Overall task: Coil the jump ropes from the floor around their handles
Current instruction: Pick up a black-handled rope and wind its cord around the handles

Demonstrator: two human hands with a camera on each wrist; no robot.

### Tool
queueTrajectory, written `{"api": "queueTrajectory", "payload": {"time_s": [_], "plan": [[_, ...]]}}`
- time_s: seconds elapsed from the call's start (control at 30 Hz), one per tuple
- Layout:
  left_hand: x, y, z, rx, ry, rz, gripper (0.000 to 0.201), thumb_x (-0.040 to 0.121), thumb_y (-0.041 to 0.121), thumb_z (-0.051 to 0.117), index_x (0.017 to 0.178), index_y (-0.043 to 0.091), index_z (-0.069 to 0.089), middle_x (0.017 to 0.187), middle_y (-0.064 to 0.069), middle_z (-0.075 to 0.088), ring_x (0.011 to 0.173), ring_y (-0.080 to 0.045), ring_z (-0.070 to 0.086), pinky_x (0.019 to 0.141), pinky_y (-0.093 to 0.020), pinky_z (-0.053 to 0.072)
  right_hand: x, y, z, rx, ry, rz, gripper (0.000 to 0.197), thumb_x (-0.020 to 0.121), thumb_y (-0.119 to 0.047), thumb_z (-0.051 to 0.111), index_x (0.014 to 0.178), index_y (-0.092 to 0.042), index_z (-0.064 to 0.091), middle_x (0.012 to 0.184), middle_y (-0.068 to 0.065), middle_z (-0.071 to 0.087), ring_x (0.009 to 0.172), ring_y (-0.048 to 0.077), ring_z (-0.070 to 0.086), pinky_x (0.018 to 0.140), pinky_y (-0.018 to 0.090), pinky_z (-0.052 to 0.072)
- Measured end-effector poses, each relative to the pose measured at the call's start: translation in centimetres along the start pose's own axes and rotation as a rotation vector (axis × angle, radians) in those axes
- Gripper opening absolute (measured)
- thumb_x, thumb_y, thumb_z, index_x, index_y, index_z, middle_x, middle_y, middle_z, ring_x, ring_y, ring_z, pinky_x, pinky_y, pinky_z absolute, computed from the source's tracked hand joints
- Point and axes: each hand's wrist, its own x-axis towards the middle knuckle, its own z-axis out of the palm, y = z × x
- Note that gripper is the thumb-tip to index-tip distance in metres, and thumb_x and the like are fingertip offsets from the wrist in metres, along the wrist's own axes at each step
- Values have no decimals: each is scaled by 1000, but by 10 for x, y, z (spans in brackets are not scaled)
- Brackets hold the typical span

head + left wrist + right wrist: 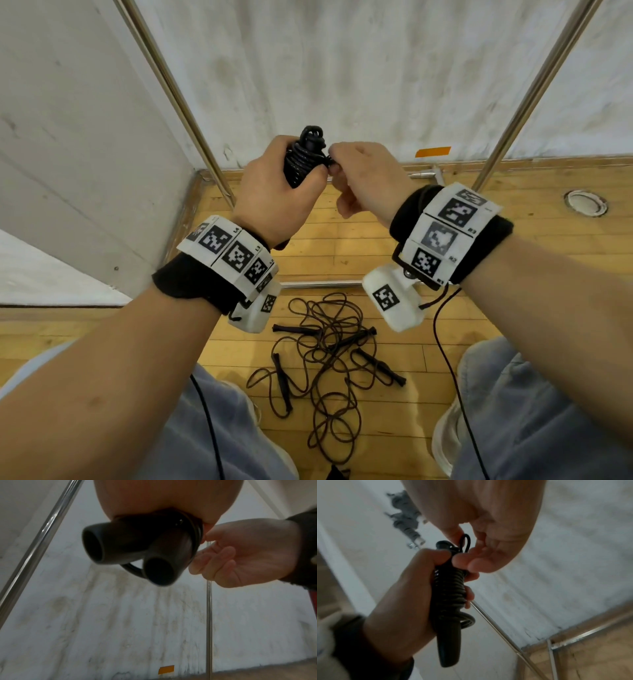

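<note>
My left hand (pixel 274 192) grips a pair of black jump-rope handles (pixel 130 549) held together, with black rope wound in tight turns round them (pixel 449 588). The coiled bundle (pixel 305 157) stands upright in front of my chest. My right hand (pixel 363 174) pinches a small loop of the rope's end (pixel 465 542) at the top of the coil, thumb and forefinger together. On the wooden floor below lies a tangle of dark rope (pixel 329 356) with several black handles (pixel 380 366) in it.
A white wall corner and two slanting metal poles (pixel 178 92) stand ahead. An orange tape mark (pixel 433 151) sits on the wall base. A round floor socket (pixel 585 202) is at the right. My knees and shoes flank the rope pile.
</note>
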Motion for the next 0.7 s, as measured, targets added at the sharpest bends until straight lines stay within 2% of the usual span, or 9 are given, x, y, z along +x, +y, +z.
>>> {"api": "queueTrajectory", "payload": {"time_s": [0.07,0.13,0.2,0.33,0.4,0.5,0.6,0.7], "plan": [[0,4,0,-49,8,-19,27,79,41,57,101,26,54,68,11,59,56,-2,59,50,-19,45,1,-2,0,-15,8,-43,33,90,-16,39,59,-12,46,43,-5,38,33,17,39,39,21,34],[0,10,0,-126,1,-42,25,79,38,59,100,25,56,66,9,60,51,-3,58,44,-18,44,4,-3,-4,115,33,10,33,91,-14,40,58,-12,45,39,-6,35,34,15,32,39,21,30],[0,14,1,-184,1,-56,26,78,36,61,101,23,59,64,9,60,50,-6,58,45,-21,44,7,-3,-9,242,53,74,33,91,-14,41,59,-12,44,39,-7,35,34,14,29,39,20,28],[-3,22,3,-267,-32,-81,21,78,33,63,98,27,61,60,9,62,52,-18,61,45,-38,52,13,2,-15,327,90,108,34,91,-14,42,57,-12,43,41,-5,34,34,13,25,39,21,24],[-3,25,3,-305,-54,-95,20,79,32,61,98,30,59,69,1,65,55,-23,63,47,-43,55,15,6,-16,271,127,79,34,90,-15,42,56,-13,43,39,-6,35,34,14,27,40,21,26],[-3,25,1,-360,-104,-131,29,80,30,58,108,36,53,89,-17,67,61,-24,64,51,-36,56,15,8,-13,203,142,40,32,89,-17,41,58,-13,44,40,-7,38,35,16,32,42,24,31],[-1,25,1,-428,-172,-209,25,78,28,58,103,31,56,93,-23,65,61,-23,63,49,-32,52,13,8,-9,176,129,5,31,90,-18,40,60,-13,44,44,-5,39,35,17,37,44,26,34],[0,25,6,-450,-180,-264,21,78,28,61,99,24,58,92,-22,65,57,-19,61,47,-28,49,11,8,-6,111,163,-65,32,91,-16,40,59,-13,41,41,-5,37,34,17,39,46,29,36]]}}
